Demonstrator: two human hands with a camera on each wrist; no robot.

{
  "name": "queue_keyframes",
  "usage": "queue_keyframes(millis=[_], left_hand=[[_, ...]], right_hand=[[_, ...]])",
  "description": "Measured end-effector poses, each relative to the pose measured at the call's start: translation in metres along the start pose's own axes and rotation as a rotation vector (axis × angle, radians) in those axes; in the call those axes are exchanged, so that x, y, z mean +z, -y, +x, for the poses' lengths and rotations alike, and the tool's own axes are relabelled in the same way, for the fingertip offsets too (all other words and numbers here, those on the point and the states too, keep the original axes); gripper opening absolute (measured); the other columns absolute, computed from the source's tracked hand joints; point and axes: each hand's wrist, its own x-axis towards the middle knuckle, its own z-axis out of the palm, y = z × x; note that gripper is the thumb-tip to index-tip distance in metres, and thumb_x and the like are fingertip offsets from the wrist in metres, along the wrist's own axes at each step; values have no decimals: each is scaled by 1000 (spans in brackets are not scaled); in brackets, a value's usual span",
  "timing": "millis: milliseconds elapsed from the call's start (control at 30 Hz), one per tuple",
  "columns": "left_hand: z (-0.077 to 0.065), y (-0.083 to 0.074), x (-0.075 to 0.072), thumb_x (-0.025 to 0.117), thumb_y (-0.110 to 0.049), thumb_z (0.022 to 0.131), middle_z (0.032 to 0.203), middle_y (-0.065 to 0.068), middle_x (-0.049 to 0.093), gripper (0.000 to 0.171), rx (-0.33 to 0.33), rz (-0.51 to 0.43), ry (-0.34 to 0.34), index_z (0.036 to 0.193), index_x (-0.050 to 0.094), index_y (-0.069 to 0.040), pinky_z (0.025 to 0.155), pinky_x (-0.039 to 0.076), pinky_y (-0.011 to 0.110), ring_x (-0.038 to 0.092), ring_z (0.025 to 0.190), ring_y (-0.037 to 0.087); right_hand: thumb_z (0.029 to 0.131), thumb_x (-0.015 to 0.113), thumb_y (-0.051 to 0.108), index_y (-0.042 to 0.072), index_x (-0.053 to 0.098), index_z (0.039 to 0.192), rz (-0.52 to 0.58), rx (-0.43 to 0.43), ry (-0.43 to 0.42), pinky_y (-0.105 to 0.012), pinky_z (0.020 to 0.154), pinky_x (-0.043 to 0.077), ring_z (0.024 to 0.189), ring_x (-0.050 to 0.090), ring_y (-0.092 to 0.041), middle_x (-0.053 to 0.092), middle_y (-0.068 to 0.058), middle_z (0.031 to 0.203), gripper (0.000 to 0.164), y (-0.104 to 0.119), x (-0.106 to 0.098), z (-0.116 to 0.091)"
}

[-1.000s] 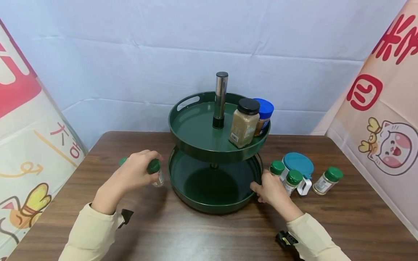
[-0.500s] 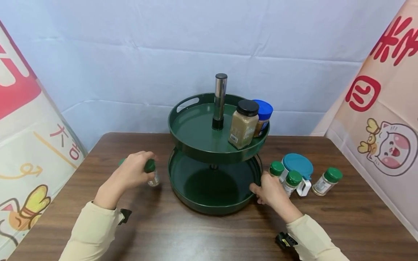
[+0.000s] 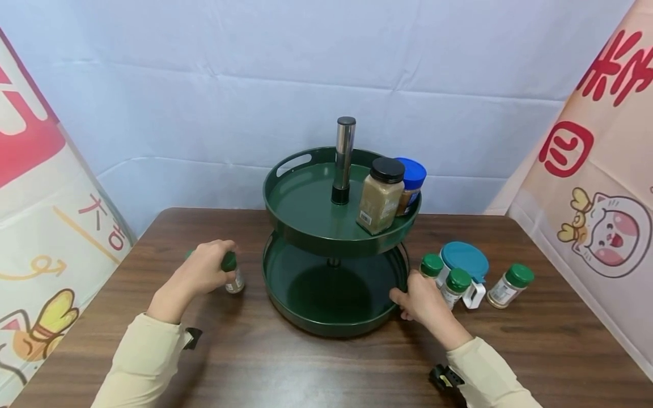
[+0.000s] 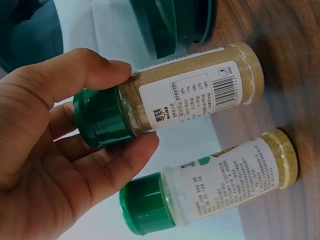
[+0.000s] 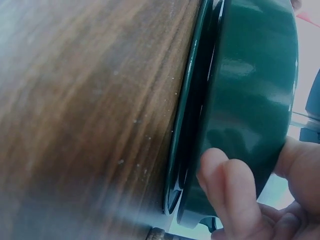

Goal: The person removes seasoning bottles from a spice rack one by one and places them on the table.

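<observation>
My left hand [image 3: 203, 268] pinches a spice jar [image 4: 195, 85] with a green cap between thumb and fingers, around its cap and neck. Brown powder and a barcode label show on it in the left wrist view. Beside it stands a second green-capped spice jar [image 4: 222, 177], mostly hidden behind the hand in the head view. To the right, my right hand [image 3: 422, 296] grips the side of the lower tray of a green two-tier turntable [image 3: 334, 328], its thumb over the rim and fingers [image 5: 240, 190] against the outer wall.
On the upper tier stand a black-lidded jar [image 3: 381, 198] and a blue-lidded jar [image 3: 411, 180]. Right of the turntable are several green-capped jars, one [image 3: 510, 286] apart from the others, and a teal-lidded container [image 3: 465, 260] with a white handle. A pale cloth [image 3: 204, 113] hangs behind the table.
My left hand has shifted a little left with the spice jar, away from the turntable. The right hand has kept its grip on the lower tray.
</observation>
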Motion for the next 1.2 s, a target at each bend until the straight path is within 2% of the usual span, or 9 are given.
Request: queue_keyframes(millis=[200,400,667,900,1000,1133,1200], left_hand=[[0,4,2,70,-4,76,108,21,58,39,-2,-2,15,113,59,3,57,40,33,50,72,22],[1,4,2,69,-4,78,107,22,56,41,-28,-4,31,115,56,4,56,40,33,49,71,22],[5,2,3,69,-5,79,110,25,53,50,-47,7,73,122,49,9,59,43,34,52,75,24],[3,1,3,68,-5,79,115,28,51,52,-36,18,73,125,48,10,64,47,40,56,85,31],[4,0,2,68,-6,79,111,26,53,49,-28,26,65,122,50,9,62,46,38,55,81,29],[3,-4,-4,69,-7,79,101,19,54,40,-21,47,39,114,55,5,58,43,35,51,71,23],[3,-8,-8,69,-8,78,101,17,54,38,-20,65,20,112,56,3,59,44,37,52,72,24]], right_hand=[[82,59,14,-3,52,78,-11,11,-19,-31,45,44,43,56,-15,55,-4,49,19,2,0,1],[82,59,15,1,58,57,-21,34,7,-30,44,44,43,57,-16,55,-3,45,28,2,0,2],[83,58,15,1,58,61,1,40,29,-31,46,46,45,58,-18,56,-3,48,27,1,-1,2],[84,58,16,-2,55,74,4,36,21,-31,47,46,45,58,-17,57,-4,50,21,2,-1,1],[84,58,16,-3,54,76,4,33,19,-31,47,46,44,57,-16,57,-4,51,21,1,-1,0],[84,58,16,-1,57,68,7,26,14,-30,47,46,44,57,-16,57,-4,50,23,2,0,0],[84,57,15,0,57,64,9,20,9,-30,47,46,44,57,-16,56,-3,50,25,2,0,0]])
